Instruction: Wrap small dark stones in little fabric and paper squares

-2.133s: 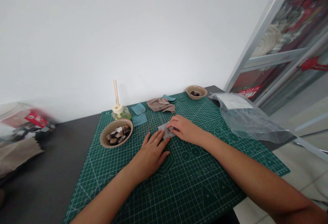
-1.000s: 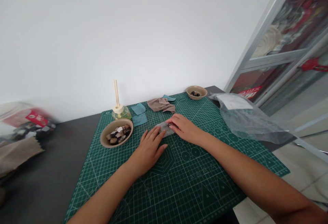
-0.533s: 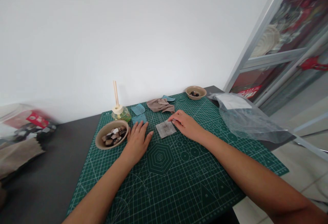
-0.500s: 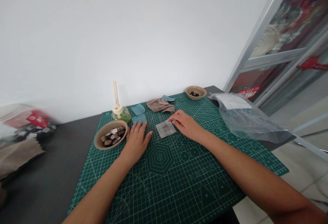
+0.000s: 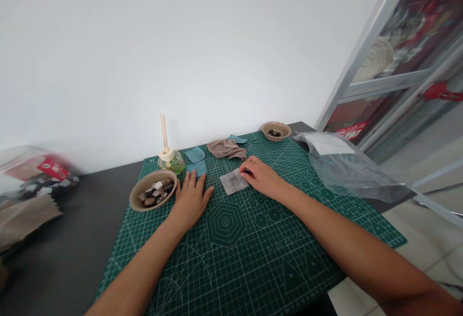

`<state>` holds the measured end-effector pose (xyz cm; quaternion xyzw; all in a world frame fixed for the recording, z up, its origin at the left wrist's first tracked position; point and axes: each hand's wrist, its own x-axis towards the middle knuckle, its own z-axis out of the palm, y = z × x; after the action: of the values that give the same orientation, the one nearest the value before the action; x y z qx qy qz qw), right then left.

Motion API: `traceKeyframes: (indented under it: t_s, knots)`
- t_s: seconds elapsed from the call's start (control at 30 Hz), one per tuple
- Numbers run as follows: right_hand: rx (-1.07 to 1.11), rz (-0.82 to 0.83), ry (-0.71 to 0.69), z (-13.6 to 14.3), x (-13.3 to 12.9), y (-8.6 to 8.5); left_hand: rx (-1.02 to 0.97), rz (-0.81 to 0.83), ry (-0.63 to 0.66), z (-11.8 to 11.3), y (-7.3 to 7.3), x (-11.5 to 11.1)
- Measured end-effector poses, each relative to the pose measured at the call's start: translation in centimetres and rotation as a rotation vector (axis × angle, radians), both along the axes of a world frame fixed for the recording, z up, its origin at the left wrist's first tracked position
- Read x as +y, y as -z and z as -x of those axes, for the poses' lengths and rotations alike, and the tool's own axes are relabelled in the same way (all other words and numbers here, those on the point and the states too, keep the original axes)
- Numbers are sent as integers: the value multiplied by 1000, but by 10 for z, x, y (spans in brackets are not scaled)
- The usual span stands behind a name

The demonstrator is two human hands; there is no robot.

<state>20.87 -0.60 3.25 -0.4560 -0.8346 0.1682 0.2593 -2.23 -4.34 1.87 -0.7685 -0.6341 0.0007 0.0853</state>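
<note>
My left hand point(image 5: 191, 198) lies flat on the green cutting mat point(image 5: 231, 267) with its fingers spread. Its fingertips reach a blue cloth piece point(image 5: 197, 168), and its outer side is close against a beige bowl point(image 5: 135, 200) of black, white and brown stones point(image 5: 156, 192). My right hand point(image 5: 260, 176) is pinched at the right edge of a grey, smudged square sheet point(image 5: 231, 182). Something small and dark shows between thumb and fingers, too hidden to name.
Behind the hands are a glass reed diffuser point(image 5: 173, 162), another blue piece point(image 5: 195, 154) and a crumpled brown cloth point(image 5: 224, 149). A second bowl point(image 5: 284, 131) with dark stones stands at the back right. A clear plastic bag point(image 5: 347, 171) lies right; a bag of stones point(image 5: 47, 181) lies left.
The bowl of stones by my left hand has shifted slightly left, and that hand has moved a little the same way. My right fingers have curled in more over the sheet's edge.
</note>
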Motion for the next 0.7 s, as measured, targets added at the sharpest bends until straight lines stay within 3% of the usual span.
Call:
traceKeyframes:
  t_s: [0.27, 0.5, 0.7]
  knots:
    - [-63, 45, 66, 4, 9, -1, -7, 7, 14, 0, -1, -1]
    - [-135, 46, 29, 14, 11, -3, -54, -43, 95, -1, -2, -1]
    - [-213, 18, 21, 14, 8, -3, -62, -62, 71, 0, 2, 1]
